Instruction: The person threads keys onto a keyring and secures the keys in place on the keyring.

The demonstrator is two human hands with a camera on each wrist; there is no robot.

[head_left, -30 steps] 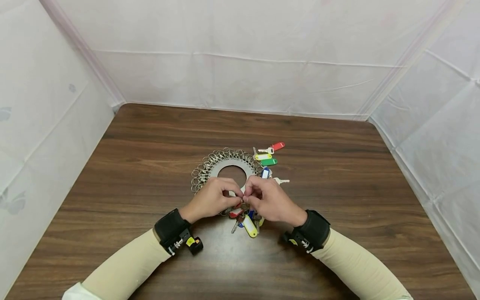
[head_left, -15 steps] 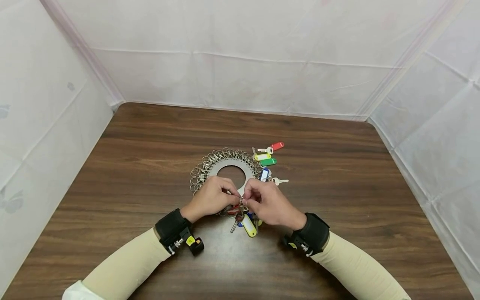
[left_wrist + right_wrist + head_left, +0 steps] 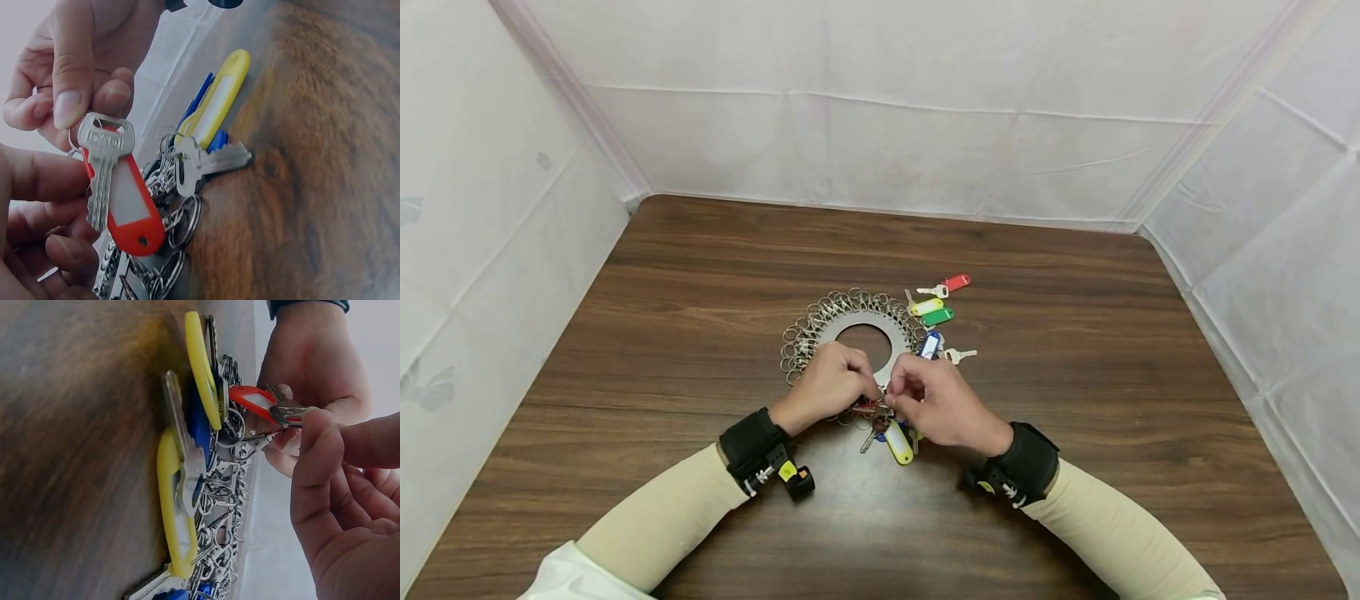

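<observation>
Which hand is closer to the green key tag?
Right. The right hand sits just below the green tag; the left hand is farther off, across the ring disc.

Left hand (image 3: pixel 827 385) and right hand (image 3: pixel 934 402) pinch keys (image 3: pixel 880 414) at the ring disc's (image 3: pixel 857 329) near edge; tagged keys (image 3: pixel 942 302) lie beyond.

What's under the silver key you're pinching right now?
A red tag lies directly behind the silver key. Below them sit key rings. Fingers cover the key's top ring, so its attachment is hidden.
</observation>
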